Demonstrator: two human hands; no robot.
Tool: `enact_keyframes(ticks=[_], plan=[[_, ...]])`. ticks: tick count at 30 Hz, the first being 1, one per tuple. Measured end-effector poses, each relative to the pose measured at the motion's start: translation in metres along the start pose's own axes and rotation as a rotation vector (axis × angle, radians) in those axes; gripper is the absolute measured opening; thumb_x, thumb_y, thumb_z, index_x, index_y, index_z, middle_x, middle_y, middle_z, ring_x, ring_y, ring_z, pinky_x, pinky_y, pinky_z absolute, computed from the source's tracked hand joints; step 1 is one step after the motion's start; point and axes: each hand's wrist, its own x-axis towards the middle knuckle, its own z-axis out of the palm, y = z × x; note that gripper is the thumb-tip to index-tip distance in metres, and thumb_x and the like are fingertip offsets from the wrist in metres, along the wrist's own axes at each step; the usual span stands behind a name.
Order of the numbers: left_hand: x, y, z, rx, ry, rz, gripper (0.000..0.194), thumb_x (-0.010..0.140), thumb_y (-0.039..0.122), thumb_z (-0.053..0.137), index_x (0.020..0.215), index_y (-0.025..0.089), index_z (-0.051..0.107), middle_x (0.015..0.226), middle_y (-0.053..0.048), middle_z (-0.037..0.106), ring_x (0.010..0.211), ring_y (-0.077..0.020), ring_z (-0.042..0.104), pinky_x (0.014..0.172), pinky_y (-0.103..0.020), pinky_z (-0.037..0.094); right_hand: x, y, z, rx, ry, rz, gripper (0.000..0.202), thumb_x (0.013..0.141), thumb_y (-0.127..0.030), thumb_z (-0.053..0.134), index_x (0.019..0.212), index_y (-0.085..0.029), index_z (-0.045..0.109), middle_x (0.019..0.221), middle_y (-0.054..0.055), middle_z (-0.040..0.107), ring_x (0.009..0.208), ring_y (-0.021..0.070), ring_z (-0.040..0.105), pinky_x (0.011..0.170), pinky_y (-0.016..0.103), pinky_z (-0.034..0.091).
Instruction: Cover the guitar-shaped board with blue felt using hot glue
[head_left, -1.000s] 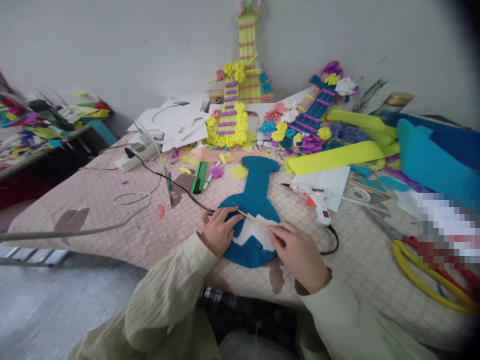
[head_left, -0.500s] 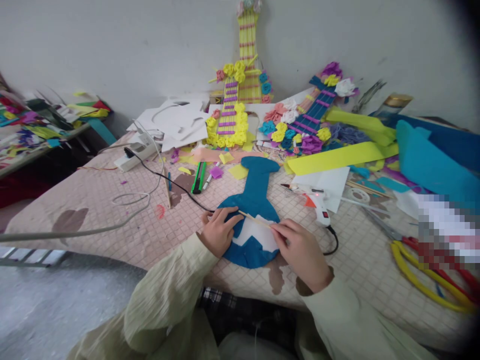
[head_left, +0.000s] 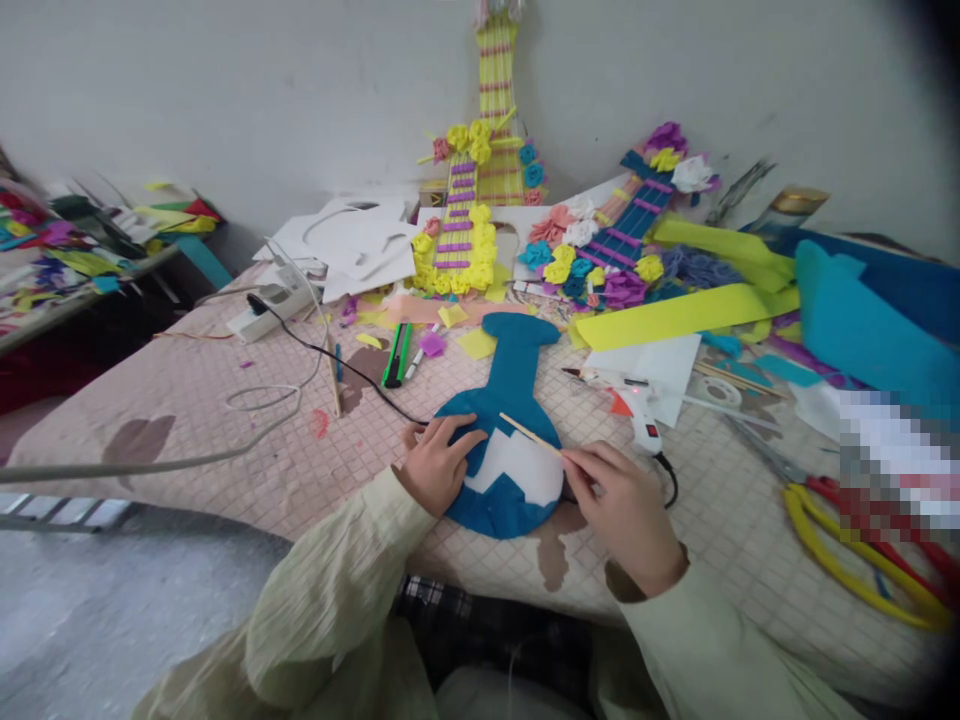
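A blue guitar-shaped piece [head_left: 514, 375] lies on the table, its neck pointing away from me. A white area [head_left: 517, 462] with jagged edges shows on its round body. My left hand [head_left: 437, 462] rests on the body's left edge, fingers apart. In my right hand [head_left: 619, 510], thumb and fingers pinch a thin wooden stick [head_left: 529, 433], which slants up and left over the white area. Whether the stick's tip touches the blue surface cannot be told.
Right of the piece lie a white glue gun [head_left: 643, 415] and large scissors [head_left: 847, 540]. Behind are a green cutter [head_left: 397, 355], a yellow strip [head_left: 675, 315] and flower-decorated guitars [head_left: 454, 235]. A power strip [head_left: 274, 308] with cables sits left.
My right hand has moved slightly right and down with the stick, whose tip is now farther right and a little higher. My left hand has stayed in place.
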Motion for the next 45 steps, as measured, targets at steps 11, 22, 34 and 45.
enact_keyframes(ticks=[11,22,34,45], plan=[[0.000,0.001,-0.001,-0.004,-0.001,0.005,0.039,0.077,0.007,0.037,0.104,0.025,0.060,0.124,-0.004,0.053,0.106,-0.0223,0.049,0.082,-0.041,0.029,-0.001,-0.003,0.001,0.086,-0.009,-0.024,0.022,0.085,-0.019,0.044,0.085,-0.016,0.066,0.080,0.005,0.063,0.073,0.0141,0.059,0.069,0.027,0.046],[0.001,-0.001,0.000,0.011,-0.003,0.019,0.035,0.079,0.011,0.038,0.102,0.025,0.061,0.123,-0.005,0.053,0.105,-0.0233,0.050,0.081,-0.041,0.028,-0.004,0.003,0.004,0.138,-0.024,-0.061,0.019,0.084,-0.018,0.047,0.080,-0.017,0.066,0.076,0.004,0.062,0.067,0.0135,0.059,0.064,0.026,0.046],[0.000,0.002,-0.010,0.037,-0.062,0.074,0.032,0.081,0.030,0.042,0.110,0.025,0.053,0.127,-0.007,0.049,0.108,-0.0266,0.048,0.081,-0.045,0.024,-0.006,0.006,0.007,0.204,0.008,-0.058,0.018,0.083,-0.016,0.048,0.082,-0.015,0.065,0.072,0.004,0.059,0.064,0.0135,0.056,0.062,0.026,0.044],[0.000,0.004,-0.008,0.042,-0.035,0.062,0.033,0.080,0.028,0.041,0.110,0.023,0.054,0.125,-0.008,0.050,0.106,-0.0268,0.048,0.085,-0.046,0.023,-0.006,0.008,0.012,0.229,0.046,-0.040,0.018,0.083,-0.017,0.047,0.082,-0.016,0.065,0.074,0.004,0.061,0.067,0.0137,0.057,0.063,0.026,0.045]])
